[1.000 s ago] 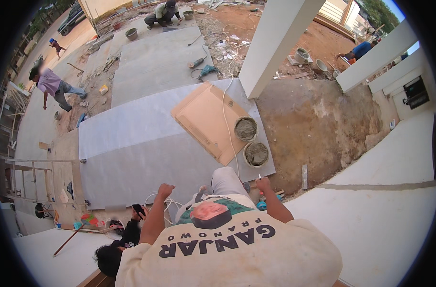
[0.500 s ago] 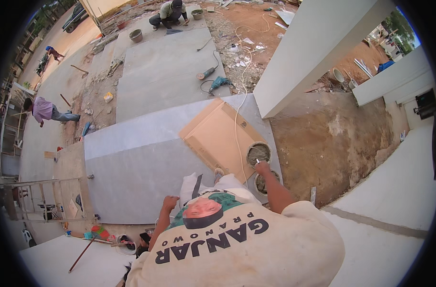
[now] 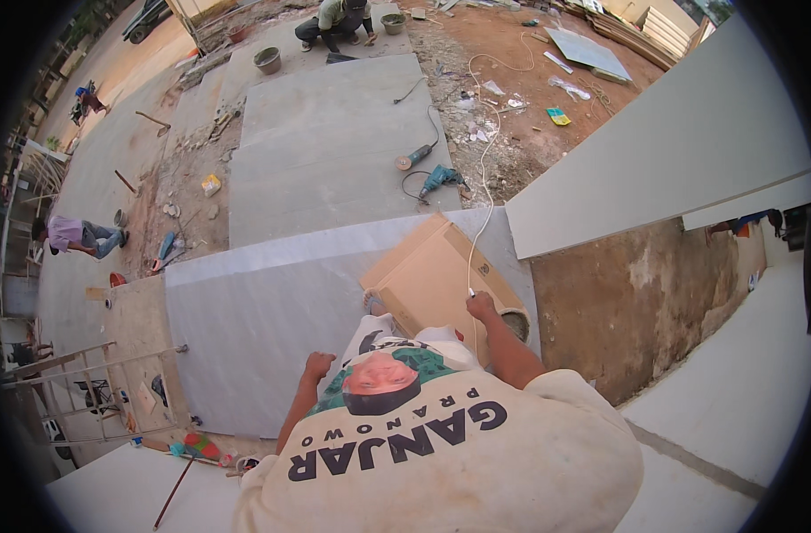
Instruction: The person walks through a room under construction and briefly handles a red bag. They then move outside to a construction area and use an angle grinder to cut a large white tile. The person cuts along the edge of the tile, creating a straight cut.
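My right hand (image 3: 482, 306) is closed round a small white handle-like piece (image 3: 472, 292), above the flat brown cardboard (image 3: 432, 275). What the piece belongs to is not clear. A pale cord (image 3: 483, 218) runs across the cardboard and passes close by this hand. Just right of it, a bucket of grey mortar (image 3: 515, 323) shows partly behind my forearm. My left hand (image 3: 318, 364) hangs at my left side with curled fingers, and nothing shows in it. Below it lies the smooth grey floor slab (image 3: 245, 329).
A blue-green drill (image 3: 443, 178) and an angle grinder (image 3: 413, 158) lie ahead on the paving. A white pillar (image 3: 672, 142) rises at right. One person (image 3: 339, 22) crouches far ahead; another (image 3: 81, 235) is at left. A metal frame (image 3: 94, 391) stands at lower left.
My view has shifted, and my right hand has gone from over the mortar bucket to over the cardboard. My forearm now hides more of the buckets. The person at left has moved.
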`<state>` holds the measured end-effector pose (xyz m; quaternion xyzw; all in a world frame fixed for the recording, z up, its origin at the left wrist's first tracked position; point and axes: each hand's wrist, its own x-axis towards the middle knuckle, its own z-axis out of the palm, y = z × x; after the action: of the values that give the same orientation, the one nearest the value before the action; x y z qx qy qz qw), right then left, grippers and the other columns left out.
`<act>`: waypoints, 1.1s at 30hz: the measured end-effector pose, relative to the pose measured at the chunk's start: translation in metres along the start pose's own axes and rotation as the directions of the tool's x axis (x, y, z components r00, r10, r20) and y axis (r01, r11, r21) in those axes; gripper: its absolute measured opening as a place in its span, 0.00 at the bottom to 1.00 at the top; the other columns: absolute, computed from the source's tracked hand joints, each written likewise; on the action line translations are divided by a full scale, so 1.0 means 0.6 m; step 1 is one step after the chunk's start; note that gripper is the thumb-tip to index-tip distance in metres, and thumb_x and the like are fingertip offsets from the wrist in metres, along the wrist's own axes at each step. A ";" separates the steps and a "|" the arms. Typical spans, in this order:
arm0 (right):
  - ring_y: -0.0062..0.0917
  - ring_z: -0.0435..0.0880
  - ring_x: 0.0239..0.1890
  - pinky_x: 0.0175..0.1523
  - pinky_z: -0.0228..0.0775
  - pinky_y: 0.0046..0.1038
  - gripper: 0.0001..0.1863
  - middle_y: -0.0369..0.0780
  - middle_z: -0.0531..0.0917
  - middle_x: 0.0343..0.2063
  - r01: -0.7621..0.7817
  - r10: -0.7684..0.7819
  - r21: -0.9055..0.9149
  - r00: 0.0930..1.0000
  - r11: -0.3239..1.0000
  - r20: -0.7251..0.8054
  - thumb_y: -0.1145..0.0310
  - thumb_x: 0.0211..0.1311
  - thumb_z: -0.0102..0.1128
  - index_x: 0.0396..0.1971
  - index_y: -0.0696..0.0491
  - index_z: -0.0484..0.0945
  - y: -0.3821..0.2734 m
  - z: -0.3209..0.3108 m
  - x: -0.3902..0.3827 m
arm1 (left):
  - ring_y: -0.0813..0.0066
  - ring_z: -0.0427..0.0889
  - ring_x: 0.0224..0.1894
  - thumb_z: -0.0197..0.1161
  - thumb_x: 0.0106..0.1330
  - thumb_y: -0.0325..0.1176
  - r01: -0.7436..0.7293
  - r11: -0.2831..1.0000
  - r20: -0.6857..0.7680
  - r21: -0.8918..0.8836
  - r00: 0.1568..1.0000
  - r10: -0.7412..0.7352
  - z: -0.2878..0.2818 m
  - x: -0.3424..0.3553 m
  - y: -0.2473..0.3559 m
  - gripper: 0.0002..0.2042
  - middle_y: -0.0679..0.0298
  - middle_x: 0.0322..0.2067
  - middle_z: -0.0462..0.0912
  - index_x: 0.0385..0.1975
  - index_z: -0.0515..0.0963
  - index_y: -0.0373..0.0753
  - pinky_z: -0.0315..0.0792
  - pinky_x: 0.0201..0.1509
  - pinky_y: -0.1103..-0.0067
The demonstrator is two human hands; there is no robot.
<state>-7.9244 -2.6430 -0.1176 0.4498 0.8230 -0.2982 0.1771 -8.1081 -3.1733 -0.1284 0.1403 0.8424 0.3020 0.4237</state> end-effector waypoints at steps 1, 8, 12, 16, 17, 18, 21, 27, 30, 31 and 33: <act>0.50 0.86 0.41 0.50 0.77 0.47 0.18 0.57 0.85 0.34 0.002 -0.002 0.000 1.000 1.000 -0.029 0.59 0.59 0.58 0.34 0.61 0.84 -0.010 0.003 0.007 | 0.64 0.79 0.24 0.66 0.60 0.43 0.029 0.999 -0.005 -0.013 1.000 -0.029 -0.039 0.046 0.023 0.18 0.54 0.21 0.81 0.31 0.84 0.30 0.72 0.28 0.67; 0.51 0.86 0.42 0.51 0.78 0.45 0.18 0.57 0.85 0.36 -0.015 0.015 0.043 1.000 0.999 -0.008 0.61 0.59 0.56 0.34 0.62 0.84 -0.135 -0.027 0.091 | 0.48 0.83 0.46 0.64 0.61 0.43 -0.218 0.799 0.057 0.561 0.973 0.226 -0.321 0.306 0.147 0.18 0.44 0.39 0.86 0.34 0.85 0.29 0.73 0.51 0.63; 0.51 0.85 0.47 0.55 0.76 0.45 0.19 0.58 0.85 0.41 -0.156 0.157 -0.041 0.987 0.987 0.019 0.64 0.60 0.54 0.39 0.66 0.83 -0.144 -0.074 0.153 | 0.48 0.83 0.45 0.64 0.61 0.43 0.083 0.996 -0.089 -0.043 0.992 -0.087 -0.372 0.424 0.305 0.18 0.45 0.38 0.86 0.35 0.85 0.31 0.73 0.50 0.63; 0.51 0.85 0.48 0.55 0.76 0.45 0.20 0.59 0.84 0.42 -0.159 0.159 -0.003 0.987 0.987 0.011 0.63 0.60 0.55 0.39 0.66 0.83 -0.238 -0.099 0.258 | 0.52 0.84 0.44 0.66 0.59 0.43 0.095 0.995 -0.072 0.003 0.993 -0.094 -0.424 0.509 0.328 0.18 0.44 0.38 0.86 0.37 0.85 0.30 0.74 0.50 0.65; 0.51 0.85 0.46 0.53 0.77 0.45 0.20 0.59 0.85 0.39 -0.162 0.163 0.036 0.986 0.986 -0.033 0.61 0.59 0.56 0.38 0.65 0.84 -0.260 -0.115 0.313 | 0.54 0.85 0.44 0.67 0.59 0.42 0.056 0.998 -0.098 0.017 0.994 -0.054 -0.436 0.543 0.341 0.19 0.45 0.38 0.86 0.37 0.85 0.29 0.74 0.50 0.65; 0.51 0.86 0.44 0.52 0.77 0.46 0.20 0.59 0.85 0.36 -0.194 0.199 0.067 0.977 0.979 -0.075 0.60 0.59 0.58 0.36 0.64 0.85 -0.249 -0.125 0.365 | 0.54 0.85 0.44 0.67 0.60 0.44 0.117 0.989 -0.078 -0.086 0.989 -0.124 -0.422 0.573 0.358 0.20 0.46 0.37 0.87 0.36 0.84 0.28 0.74 0.50 0.65; 0.50 0.87 0.41 0.50 0.77 0.47 0.19 0.58 0.86 0.33 -0.121 0.140 0.134 0.980 0.984 -0.143 0.59 0.59 0.59 0.35 0.62 0.85 -0.325 -0.151 0.471 | 0.56 0.84 0.35 0.65 0.61 0.46 0.132 0.990 -0.052 -0.048 0.989 -0.135 -0.452 0.620 0.364 0.21 0.50 0.31 0.86 0.33 0.83 0.28 0.76 0.41 0.65; 0.51 0.85 0.43 0.51 0.76 0.46 0.20 0.56 0.86 0.37 -0.026 0.036 0.062 0.987 0.998 -0.158 0.57 0.63 0.57 0.36 0.60 0.85 -0.440 -0.229 0.598 | 0.66 0.75 0.22 0.63 0.62 0.51 0.344 0.920 -0.002 -0.187 0.937 -0.350 -0.510 0.692 0.422 0.25 0.56 0.22 0.77 0.33 0.82 0.27 0.72 0.25 0.69; 0.51 0.86 0.41 0.49 0.77 0.47 0.20 0.55 0.86 0.35 -0.078 0.103 0.171 0.985 0.982 -0.141 0.55 0.63 0.57 0.34 0.59 0.85 -0.461 -0.258 0.672 | 0.64 0.78 0.23 0.59 0.66 0.51 0.298 0.955 0.074 -0.007 0.952 -0.296 -0.547 0.792 0.437 0.23 0.54 0.21 0.79 0.35 0.83 0.31 0.73 0.26 0.67; 0.51 0.85 0.41 0.49 0.77 0.47 0.20 0.55 0.86 0.35 -0.097 0.121 0.221 0.988 0.970 -0.096 0.54 0.63 0.57 0.34 0.58 0.85 -0.479 -0.259 0.695 | 0.63 0.80 0.24 0.58 0.68 0.49 0.121 0.977 0.129 0.175 0.981 -0.144 -0.573 0.829 0.426 0.21 0.54 0.22 0.80 0.37 0.84 0.33 0.74 0.27 0.67; 0.50 0.84 0.47 0.54 0.76 0.45 0.21 0.55 0.85 0.40 -0.131 0.144 0.181 0.988 0.975 -0.060 0.55 0.65 0.56 0.40 0.60 0.84 -0.516 -0.238 0.739 | 0.59 0.83 0.26 0.55 0.71 0.46 -0.263 0.837 0.328 0.479 0.939 0.108 -0.636 0.908 0.403 0.18 0.52 0.23 0.83 0.39 0.85 0.37 0.77 0.31 0.65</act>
<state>-8.4257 -2.3978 -0.1545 0.5301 0.7661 -0.3407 0.1267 -8.7457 -2.8660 -0.1444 0.3728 0.8036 0.0817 0.4567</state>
